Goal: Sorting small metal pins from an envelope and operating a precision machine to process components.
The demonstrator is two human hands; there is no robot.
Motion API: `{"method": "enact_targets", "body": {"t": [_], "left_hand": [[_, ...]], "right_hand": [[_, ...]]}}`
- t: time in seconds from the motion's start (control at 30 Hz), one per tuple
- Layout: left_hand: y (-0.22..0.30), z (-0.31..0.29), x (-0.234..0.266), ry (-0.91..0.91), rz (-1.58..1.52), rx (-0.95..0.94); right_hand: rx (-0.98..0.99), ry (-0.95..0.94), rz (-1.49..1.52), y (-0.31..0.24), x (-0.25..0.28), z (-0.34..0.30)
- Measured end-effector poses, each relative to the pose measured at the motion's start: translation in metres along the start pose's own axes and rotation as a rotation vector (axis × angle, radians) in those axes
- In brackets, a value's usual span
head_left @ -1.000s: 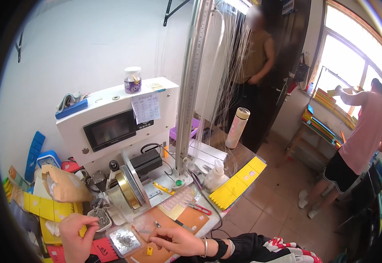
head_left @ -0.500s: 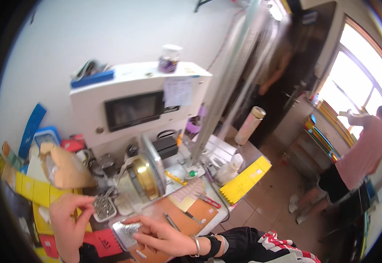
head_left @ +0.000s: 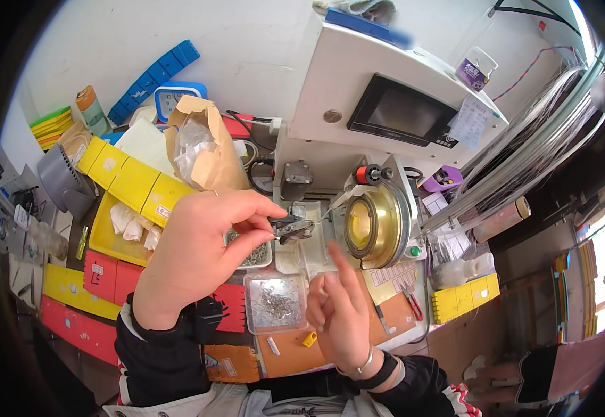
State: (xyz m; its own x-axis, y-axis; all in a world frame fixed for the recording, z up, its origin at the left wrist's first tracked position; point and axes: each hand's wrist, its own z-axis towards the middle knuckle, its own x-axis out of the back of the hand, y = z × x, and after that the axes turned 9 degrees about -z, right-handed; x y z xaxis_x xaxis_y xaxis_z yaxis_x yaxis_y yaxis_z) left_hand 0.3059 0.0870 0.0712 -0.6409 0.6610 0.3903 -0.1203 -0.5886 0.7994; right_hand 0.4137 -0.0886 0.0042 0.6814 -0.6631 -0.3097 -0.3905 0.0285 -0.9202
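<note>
My left hand [head_left: 202, 247] is closed in a pinch beside the dark metal clamp [head_left: 294, 226] at the front of the machine. A tiny pale bit shows at its fingertips, too small to name. My right hand [head_left: 341, 313] is lower and to the right, index finger stretched up and the other fingers loosely curled, with nothing visible in it. Between the hands, a clear plastic box [head_left: 252, 321] holds small metal pieces. Partly hidden behind my left hand is a white tray [head_left: 264, 265] of similar pieces. A brass-coloured wheel [head_left: 379, 229] stands just beyond my right hand.
A white machine cabinet [head_left: 330, 76] with a dark screen [head_left: 403, 108] rises behind. Yellow strips [head_left: 125, 181], red strips [head_left: 80, 326] and a paper bag [head_left: 222, 156] crowd the left. Red-handled snips [head_left: 413, 304] lie at right. Another person [head_left: 584, 372] stands at far right.
The view has swung left, so the machine and the other person appear farther right. My left hand has moved from above the white tray to the clamp. My right hand has left the clear box.
</note>
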Motion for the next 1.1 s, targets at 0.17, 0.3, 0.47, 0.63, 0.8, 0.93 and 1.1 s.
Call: {"method": "enact_targets", "body": {"t": [0.17, 0.3, 0.47, 0.63, 0.8, 0.93, 1.1], "left_hand": [[0.0, 0.003, -0.007, -0.005, -0.057, 0.008], [0.001, 0.005, -0.008, -0.011, -0.026, -0.031], [-0.001, 0.002, -0.004, -0.025, -0.033, -0.027], [-0.002, 0.007, -0.01, -0.123, -0.004, -0.078], [0.004, 0.005, -0.016, -0.257, 0.08, -0.113], [0.008, -0.001, -0.027, -0.403, 0.155, -0.033], [0.002, -0.011, -0.05, -0.465, 0.226, 0.009]], "right_hand": [[-0.026, 0.024, 0.13, -0.017, -0.011, 0.046], [-0.056, -0.024, 0.19, -0.014, -0.008, 0.063], [-0.115, 0.076, 0.283, -0.002, -0.01, 0.058], [-0.087, 0.079, 0.31, 0.004, 0.009, 0.04], [-0.214, -0.214, 0.03, -0.001, 0.041, 0.014], [-0.129, -0.247, -0.212, 0.009, 0.055, 0.01], [0.051, -0.273, -0.424, 0.01, 0.071, -0.005]]}}
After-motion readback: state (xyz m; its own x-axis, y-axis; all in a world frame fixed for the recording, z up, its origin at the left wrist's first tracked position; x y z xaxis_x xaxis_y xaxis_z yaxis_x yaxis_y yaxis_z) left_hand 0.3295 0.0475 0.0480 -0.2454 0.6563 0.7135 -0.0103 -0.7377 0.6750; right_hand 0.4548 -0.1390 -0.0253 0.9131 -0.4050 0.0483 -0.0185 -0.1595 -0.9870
